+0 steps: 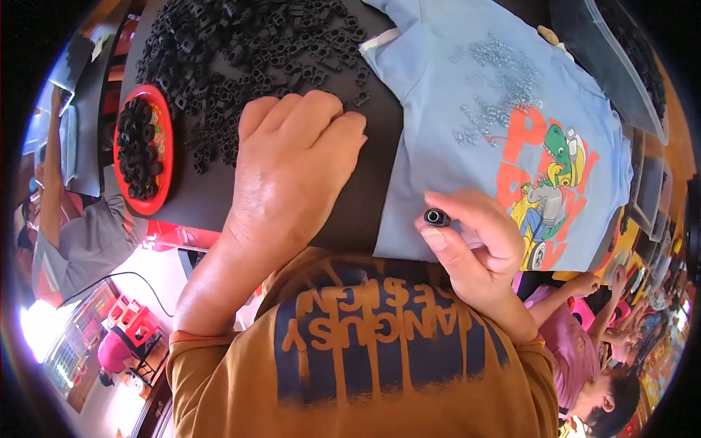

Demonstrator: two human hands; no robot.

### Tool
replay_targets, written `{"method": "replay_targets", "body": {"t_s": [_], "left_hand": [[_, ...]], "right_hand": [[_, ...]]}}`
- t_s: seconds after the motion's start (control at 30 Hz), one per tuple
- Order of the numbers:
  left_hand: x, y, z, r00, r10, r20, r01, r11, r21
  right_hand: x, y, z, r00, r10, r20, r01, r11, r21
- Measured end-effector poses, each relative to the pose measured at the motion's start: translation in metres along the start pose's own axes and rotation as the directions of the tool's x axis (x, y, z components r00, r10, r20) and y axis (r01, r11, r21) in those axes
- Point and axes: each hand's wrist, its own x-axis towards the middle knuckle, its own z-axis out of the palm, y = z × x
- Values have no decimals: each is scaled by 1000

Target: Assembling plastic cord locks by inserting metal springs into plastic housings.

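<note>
My left hand (296, 157) is over the dark tabletop, back up, at the near edge of a spread of small black plastic parts (226, 47). Its fingers are curled in, and whatever they hold is hidden beneath them. Between the thumb and fingertips of my right hand (478, 244) is a small black plastic part (436, 217), its round end turned up and showing a pale ring inside. That hand is above the near edge of a light blue T-shirt (431, 153) laid on the table. Many tiny clear pieces (504, 73) lie scattered on the shirt's far part.
At the left edge of the table a red plate (167, 139) holds a heap of black parts. A clear plastic bin (621, 69) with dark contents stands at the far right. Other people sit close by, one in a grey shirt (95, 241) at left, one in pink (562, 336) at right.
</note>
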Motion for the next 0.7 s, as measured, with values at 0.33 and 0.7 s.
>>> {"method": "replay_targets", "body": {"t_s": [0.33, 0.7], "left_hand": [[7, 37, -16, 916, -182, 358, 388, 632, -670], [4, 45, -14, 890, -232, 393, 449, 592, -669]], "right_hand": [[6, 1, -6, 998, -66, -3, 66, 997, 49], [3, 9, -3, 990, -119, -78, 128, 983, 128]]}}
